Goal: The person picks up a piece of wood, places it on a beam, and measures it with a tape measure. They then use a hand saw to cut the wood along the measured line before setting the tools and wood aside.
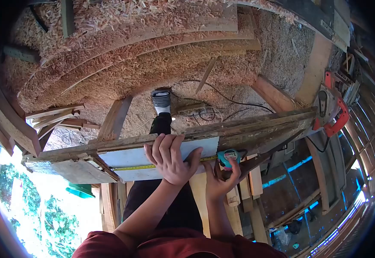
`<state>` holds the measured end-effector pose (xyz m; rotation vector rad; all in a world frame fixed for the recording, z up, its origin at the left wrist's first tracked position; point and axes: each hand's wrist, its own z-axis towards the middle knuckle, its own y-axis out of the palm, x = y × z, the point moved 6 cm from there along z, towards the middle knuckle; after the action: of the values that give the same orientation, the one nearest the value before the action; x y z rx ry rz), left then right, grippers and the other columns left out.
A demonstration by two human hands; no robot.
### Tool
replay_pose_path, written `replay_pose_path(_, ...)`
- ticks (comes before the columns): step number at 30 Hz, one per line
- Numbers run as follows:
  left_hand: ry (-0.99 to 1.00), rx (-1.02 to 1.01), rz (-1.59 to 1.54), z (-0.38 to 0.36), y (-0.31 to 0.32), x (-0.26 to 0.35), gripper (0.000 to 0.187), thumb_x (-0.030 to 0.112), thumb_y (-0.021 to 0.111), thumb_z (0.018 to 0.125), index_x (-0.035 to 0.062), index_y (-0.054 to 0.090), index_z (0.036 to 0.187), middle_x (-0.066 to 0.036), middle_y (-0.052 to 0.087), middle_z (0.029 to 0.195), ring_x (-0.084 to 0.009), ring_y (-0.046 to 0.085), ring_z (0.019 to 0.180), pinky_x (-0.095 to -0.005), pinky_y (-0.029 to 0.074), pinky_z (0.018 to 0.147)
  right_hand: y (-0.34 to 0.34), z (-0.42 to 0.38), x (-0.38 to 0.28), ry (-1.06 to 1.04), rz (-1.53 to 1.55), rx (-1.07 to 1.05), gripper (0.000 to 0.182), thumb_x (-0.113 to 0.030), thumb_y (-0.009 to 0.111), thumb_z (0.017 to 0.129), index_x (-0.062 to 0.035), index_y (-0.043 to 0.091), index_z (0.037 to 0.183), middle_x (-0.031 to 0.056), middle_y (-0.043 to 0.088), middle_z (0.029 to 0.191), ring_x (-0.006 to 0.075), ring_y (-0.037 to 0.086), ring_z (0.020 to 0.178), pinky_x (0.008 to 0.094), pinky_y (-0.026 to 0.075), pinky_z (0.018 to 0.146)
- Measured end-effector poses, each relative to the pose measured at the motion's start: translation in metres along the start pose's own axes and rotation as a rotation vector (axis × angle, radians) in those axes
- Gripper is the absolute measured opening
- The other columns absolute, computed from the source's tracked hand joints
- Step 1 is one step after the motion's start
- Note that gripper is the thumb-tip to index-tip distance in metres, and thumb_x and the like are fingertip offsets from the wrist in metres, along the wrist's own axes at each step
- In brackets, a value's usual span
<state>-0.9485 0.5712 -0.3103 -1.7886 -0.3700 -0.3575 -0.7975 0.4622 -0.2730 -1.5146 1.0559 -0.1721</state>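
Tape measure (pixel 227 157) is sitting at the right end of the pale board (pixel 127 158), its rounded teal plastic case showing a printed label. The right hand (pixel 224 182) is closing around it, thumb and fingers bending snugly against the case. Its thin yellow strip (pixel 134 167) is running out to the left, flat and narrow, crossing the board and passing beneath the left hand (pixel 168 159). The strip's long axis is going left to right, roughly along the board's own length, both rising slightly towards the far side on the right. The left hand is pressing palm down on the smooth, bluish-white board, gripping nothing in a closed fist, fingers slightly bent and reaching its far edge, thumb standing apart to the right. The board is lying on a long bench (pixel 260 131) of rough, grainy, weathered wood. At the bench's right end, a red power saw (pixel 331 107) is resting. On the far side, curly, fluffy wood shavings (pixel 131 84) are covering the ground around long, curved planks (pixel 183 36).
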Motion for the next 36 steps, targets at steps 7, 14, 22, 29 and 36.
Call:
replay_pose_path(7,0.025,0.024,-0.003,-0.003,0.002,-0.002,0.065,0.060,0.078,0.095,0.0101,0.067,0.134,-0.009,0.063,0.128,-0.0350,0.058,0.132,-0.0640,0.020,0.127,-0.001,0.013,-0.020,-0.039,-0.084,-0.031,0.089,0.008,0.102,0.069,-0.0120,0.053,0.141,0.0130,0.042,0.145,0.0267,0.056,0.127,0.0350,0.067,0.093)
replay_pose_path(14,0.016,0.028,-0.022,-0.001,0.000,-0.002,0.062,0.058,0.080,0.094,0.0112,0.069,0.132,-0.008,0.064,0.129,-0.0336,0.059,0.133,-0.0631,0.019,0.127,-0.001,0.020,-0.015,0.156,-0.015,-0.066,0.084,-0.012,0.106,0.070,-0.0160,0.058,0.138,0.0097,0.068,0.128,0.0309,0.059,0.117,0.0419,0.049,0.094)
replay_pose_path(22,0.031,0.063,-0.036,0.003,-0.007,0.005,0.064,0.051,0.083,0.090,0.0099,0.065,0.137,-0.011,0.064,0.130,-0.0365,0.057,0.133,-0.0655,0.024,0.127,-0.004,0.027,-0.034,-0.001,-0.041,-0.025,0.081,-0.009,0.104,0.070,-0.0150,0.062,0.139,0.0186,0.060,0.140,0.0327,0.062,0.109,0.0435,0.054,0.090)
replay_pose_path(29,0.071,0.163,-0.086,-0.001,-0.016,0.009,0.057,0.047,0.079,0.094,0.0080,0.065,0.134,-0.011,0.064,0.132,-0.0365,0.057,0.136,-0.0660,0.028,0.127,-0.006,0.023,-0.022,0.070,0.112,-0.014,0.086,-0.008,0.104,0.067,-0.0128,0.061,0.141,0.0171,0.067,0.136,0.0461,0.056,0.133,0.0541,0.045,0.111)
replay_pose_path(36,0.081,0.340,-0.147,-0.010,-0.017,0.006,0.049,0.034,0.074,0.097,0.0038,0.063,0.135,-0.019,0.061,0.132,-0.0435,0.056,0.132,-0.0649,0.030,0.127,-0.024,0.024,0.000,-0.300,0.036,-0.006,0.064,-0.016,0.089,0.091,-0.0180,0.065,0.150,0.0312,0.056,0.133,0.0550,0.061,0.120,0.0588,0.051,0.103)
